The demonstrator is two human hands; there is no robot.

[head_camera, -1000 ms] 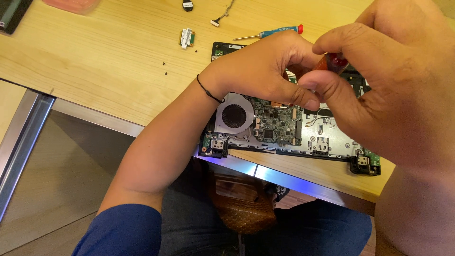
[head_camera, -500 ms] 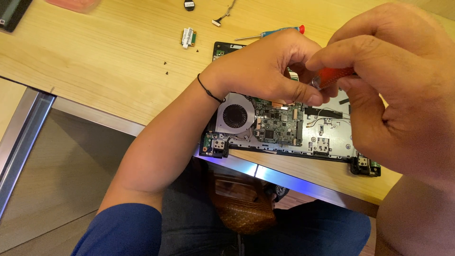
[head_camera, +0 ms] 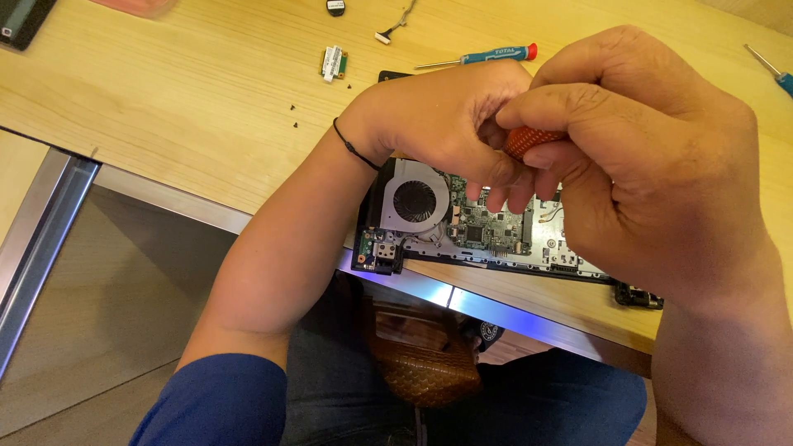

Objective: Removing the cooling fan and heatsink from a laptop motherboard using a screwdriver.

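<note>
Laptop board [head_camera: 496, 227] sits at the near edge of the wooden table [head_camera: 165, 107], fan [head_camera: 415, 201] at its left end, hinge bracket [head_camera: 378, 249] poking past the metal table rim. Right hand [head_camera: 652, 173] is closed round an orange knurled screwdriver handle [head_camera: 529, 140], pinched between thumb and fingers; tip is hidden behind the hands, so can't tell which fastener it's on. Left hand [head_camera: 446, 124] is curled over the board, fingertips pressed against the handle and shaft area to steady it. Doing this well, my read: keep the driver vertical, light downward pressure, turn with the fingertips only, left hand as guide so the bit doesn't skate onto the components. Loose screws [head_camera: 293, 116] lie well apart up the table, near a small green card [head_camera: 333, 62]; blue-handled screwdriver [head_camera: 487, 58] lies spare behind the hands.
</note>
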